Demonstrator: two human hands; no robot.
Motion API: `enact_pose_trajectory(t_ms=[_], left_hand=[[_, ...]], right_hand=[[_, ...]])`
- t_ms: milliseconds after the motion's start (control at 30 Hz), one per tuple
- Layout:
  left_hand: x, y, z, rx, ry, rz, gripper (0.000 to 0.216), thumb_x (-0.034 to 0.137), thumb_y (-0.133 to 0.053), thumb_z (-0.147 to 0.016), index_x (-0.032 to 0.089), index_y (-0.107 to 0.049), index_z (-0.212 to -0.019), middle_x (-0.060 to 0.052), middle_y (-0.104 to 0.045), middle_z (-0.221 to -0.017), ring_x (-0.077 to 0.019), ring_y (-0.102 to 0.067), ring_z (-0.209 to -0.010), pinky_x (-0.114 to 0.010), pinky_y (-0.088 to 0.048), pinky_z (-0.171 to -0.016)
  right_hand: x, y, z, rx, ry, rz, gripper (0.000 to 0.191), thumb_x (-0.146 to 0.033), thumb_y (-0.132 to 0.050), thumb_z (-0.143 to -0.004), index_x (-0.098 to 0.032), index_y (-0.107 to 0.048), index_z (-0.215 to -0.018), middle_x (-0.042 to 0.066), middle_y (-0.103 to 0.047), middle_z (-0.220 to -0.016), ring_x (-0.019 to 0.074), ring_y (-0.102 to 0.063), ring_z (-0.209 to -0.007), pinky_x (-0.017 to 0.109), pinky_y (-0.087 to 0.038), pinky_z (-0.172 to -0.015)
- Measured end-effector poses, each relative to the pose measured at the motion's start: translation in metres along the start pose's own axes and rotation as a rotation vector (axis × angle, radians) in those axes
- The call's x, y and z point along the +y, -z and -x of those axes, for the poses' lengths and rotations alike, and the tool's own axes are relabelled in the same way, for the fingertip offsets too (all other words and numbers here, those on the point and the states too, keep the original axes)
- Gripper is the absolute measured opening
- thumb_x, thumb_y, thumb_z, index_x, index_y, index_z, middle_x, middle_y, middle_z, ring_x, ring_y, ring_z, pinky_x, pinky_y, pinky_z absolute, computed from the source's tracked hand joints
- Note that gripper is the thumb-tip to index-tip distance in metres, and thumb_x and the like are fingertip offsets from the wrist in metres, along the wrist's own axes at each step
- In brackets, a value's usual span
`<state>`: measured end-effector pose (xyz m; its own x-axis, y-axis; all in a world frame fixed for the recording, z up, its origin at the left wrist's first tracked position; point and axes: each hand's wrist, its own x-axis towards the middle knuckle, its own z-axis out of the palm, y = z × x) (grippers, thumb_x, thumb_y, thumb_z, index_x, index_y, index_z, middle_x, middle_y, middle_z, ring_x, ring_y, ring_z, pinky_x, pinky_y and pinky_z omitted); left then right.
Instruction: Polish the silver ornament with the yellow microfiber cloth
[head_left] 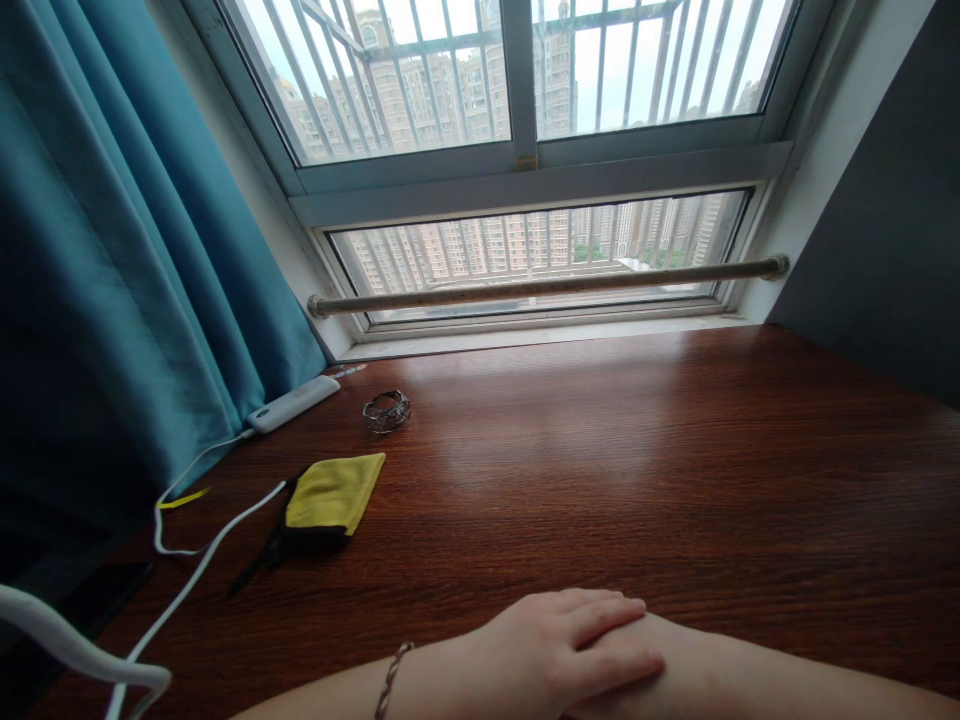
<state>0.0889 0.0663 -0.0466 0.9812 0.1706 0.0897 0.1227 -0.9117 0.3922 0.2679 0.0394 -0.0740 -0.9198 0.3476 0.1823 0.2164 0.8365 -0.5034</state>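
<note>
My left hand (pixel 551 640) lies across my right wrist at the bottom of the view, its visible fingers stretched out and resting on the skin. A thin twisted bracelet (pixel 391 680) circles my left wrist. My right forearm (pixel 735 665) comes in from the lower right. Beneath the left hand and the frame's lower edge, my right hand is hidden, so its fingers do not show. Both arms are at the near side of a reddish-brown wooden tabletop (pixel 600 480). No object shows in the left hand.
A yellow-and-black cloth pouch (pixel 334 492) lies to the left, near white cables (pixel 217 540). Behind it sit a silver openwork ring-shaped piece (pixel 386 411) and a white power strip (pixel 294 403). A blue curtain (pixel 150 220) hangs left; a rail (pixel 555 287) crosses the window.
</note>
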Motion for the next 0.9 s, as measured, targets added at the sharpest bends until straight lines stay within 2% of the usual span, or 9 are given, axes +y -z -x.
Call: enact_pose_trajectory(t_ms=[900], left_hand=[[-0.0001,0.0001,0.0001,0.033,-0.018,-0.003,0.041,0.026,-0.043,-0.092,0.015,-0.040,-0.131,-0.014,-0.037,-0.139,-0.0230,-0.039,-0.126,-0.031,-0.035,-0.105]], right_hand=[[-0.0019,0.0021,-0.0009,-0.009,0.001,0.014,0.027,-0.035,-0.046,-0.089,-0.018,-0.056,-0.108,0.009,-0.054,-0.115,0.0176,-0.055,-0.099,0.039,-0.047,-0.086]])
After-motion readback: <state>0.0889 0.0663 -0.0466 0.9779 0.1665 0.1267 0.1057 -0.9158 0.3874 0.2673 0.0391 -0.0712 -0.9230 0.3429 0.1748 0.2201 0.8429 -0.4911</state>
